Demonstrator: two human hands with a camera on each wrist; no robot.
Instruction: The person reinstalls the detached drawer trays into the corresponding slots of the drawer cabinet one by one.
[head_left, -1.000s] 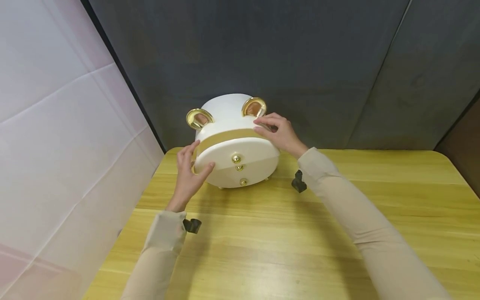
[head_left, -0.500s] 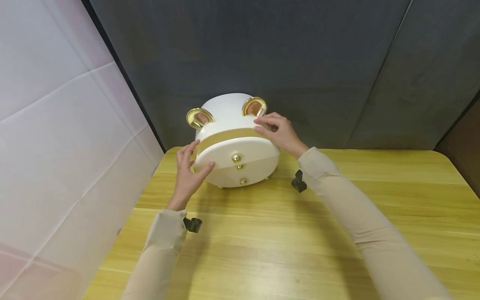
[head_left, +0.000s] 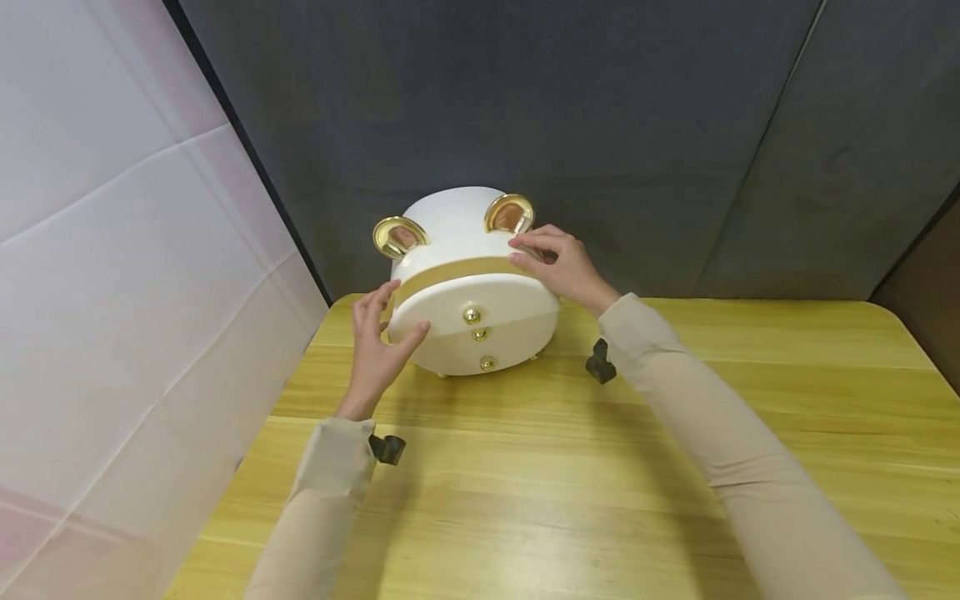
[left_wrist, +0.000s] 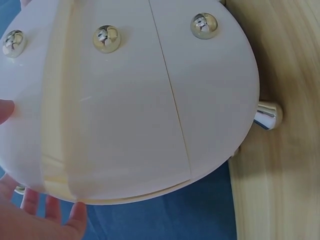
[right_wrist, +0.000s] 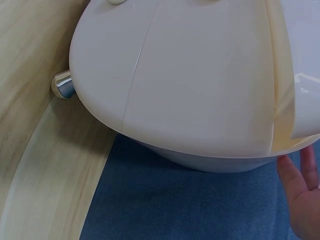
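White sheeting [head_left: 112, 275] hangs along the left side, meeting a dark grey backdrop [head_left: 600, 125] that runs behind the wooden counter [head_left: 600, 467]. Next comes the left hand [head_left: 375, 342], its fingers spread and lightly curved around the left edge of a cream round box [head_left: 468, 283], thumb lying on the near face and fingertips on the gold band [head_left: 450, 271] that circles the side. The box stands at the far edge of the counter, close against the backdrop, tipped so that its flat face looks toward the camera; three small gold knobs [head_left: 472, 316] run down that face, and two gold ear-shaped loops [head_left: 398, 237] stick up from the top. In the left wrist view a short shiny foot [left_wrist: 267, 115] of the box touches the wood. Further right, the right hand [head_left: 562, 267] rests on the upper right side of the box just below the right loop, fingers gently bent and pressed against the band. Both forearms wear beige sleeves [head_left: 720, 450], each with a small black camera mount [head_left: 387, 448] at the wrist.
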